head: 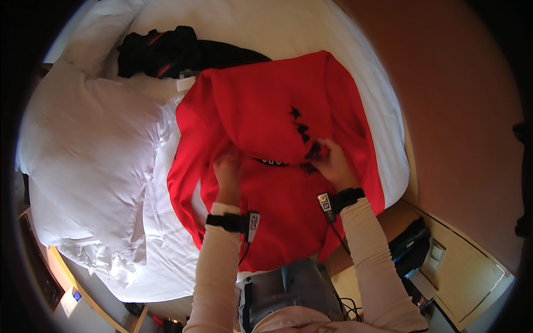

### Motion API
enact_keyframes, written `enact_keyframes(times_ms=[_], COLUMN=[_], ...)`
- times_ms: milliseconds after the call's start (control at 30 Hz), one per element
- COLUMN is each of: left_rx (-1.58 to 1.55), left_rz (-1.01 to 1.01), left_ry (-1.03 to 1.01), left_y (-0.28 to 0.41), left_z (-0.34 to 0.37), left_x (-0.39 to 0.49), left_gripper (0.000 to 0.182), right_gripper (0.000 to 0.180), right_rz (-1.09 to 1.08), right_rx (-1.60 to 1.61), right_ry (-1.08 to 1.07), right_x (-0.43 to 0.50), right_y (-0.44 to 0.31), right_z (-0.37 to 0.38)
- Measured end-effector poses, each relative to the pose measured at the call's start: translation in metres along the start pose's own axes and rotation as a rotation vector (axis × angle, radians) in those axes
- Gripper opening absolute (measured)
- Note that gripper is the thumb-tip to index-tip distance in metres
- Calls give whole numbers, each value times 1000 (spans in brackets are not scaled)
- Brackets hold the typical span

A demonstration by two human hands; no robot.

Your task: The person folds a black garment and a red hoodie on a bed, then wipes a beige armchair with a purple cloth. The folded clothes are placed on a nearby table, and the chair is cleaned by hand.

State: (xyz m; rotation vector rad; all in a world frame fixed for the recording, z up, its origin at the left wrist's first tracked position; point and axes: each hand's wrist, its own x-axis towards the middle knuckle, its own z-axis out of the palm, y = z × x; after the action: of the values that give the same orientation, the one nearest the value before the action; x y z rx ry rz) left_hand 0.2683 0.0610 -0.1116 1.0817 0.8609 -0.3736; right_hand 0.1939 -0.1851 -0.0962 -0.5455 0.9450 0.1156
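A red sweatshirt (275, 216) is spread on the bed in front of me. A broad curved flap (262, 112) of it, which looks like the hood, bears black star shapes. Below the flap's lower edge shows part of a black band (271, 162) with white writing. My right hand (334, 164) pinches the fabric at the flap's right edge, beside a black print. At the flap's left end is my left hand (227, 170), its fingers curled against the red cloth. Blur and cloth hide those fingertips, so its grip is unclear.
White pillows (95, 158) lie along the left of the bed. Beyond the sweatshirt is a black garment (166, 52) with red stripes. A brown wall (458, 104) rises at the right. Dark items (410, 245) sit by a pale cabinet (462, 274) at lower right. Cables hang from both wrist straps.
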Motion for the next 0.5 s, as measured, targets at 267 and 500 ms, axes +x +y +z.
enact_keyframes(times_ms=[267,500], left_rx=[800,-368], left_rz=[254,56], left_ry=[398,-686], left_y=[-27,20], left_z=[90,48], left_x=[-6,24], left_gripper=[63,32], right_gripper=[58,55], right_rz=[-69,-740], right_rx=[-55,-769], right_ry=[-50,-37], right_x=[11,13], right_y=[9,25], right_z=[4,-10])
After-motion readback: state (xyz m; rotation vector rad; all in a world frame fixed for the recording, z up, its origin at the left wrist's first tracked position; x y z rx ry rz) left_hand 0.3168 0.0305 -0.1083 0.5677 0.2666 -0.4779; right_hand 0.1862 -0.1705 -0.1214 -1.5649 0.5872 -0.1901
